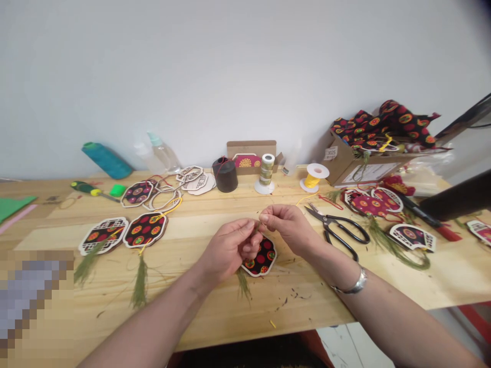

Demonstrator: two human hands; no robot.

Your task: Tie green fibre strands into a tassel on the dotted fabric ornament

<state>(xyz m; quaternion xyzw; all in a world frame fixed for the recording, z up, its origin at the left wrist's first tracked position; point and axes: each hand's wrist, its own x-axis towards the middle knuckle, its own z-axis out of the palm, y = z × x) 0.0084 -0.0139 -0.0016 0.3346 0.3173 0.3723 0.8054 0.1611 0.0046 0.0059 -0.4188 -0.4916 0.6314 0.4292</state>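
Observation:
My left hand [230, 248] and my right hand [289, 227] meet over the middle of the wooden table [215, 312], fingertips pinched together on a thin cord. Under them lies a flat ornament [263, 259] covered in black fabric with red and yellow dots, partly hidden by my left hand. A green tassel [243, 286] trails from it toward me. The cord between my fingers is too fine to follow. My right wrist wears a silver bracelet [355, 286].
Black scissors [339, 230] lie right of my hands. Finished ornaments with tassels [143, 230] sit to the left, more [374, 203] to the right. Thread spools [225, 175], [266, 174], [313, 178] line the back, beside a cardboard box of fabric [358, 166]. A screwdriver [92, 190] lies far left.

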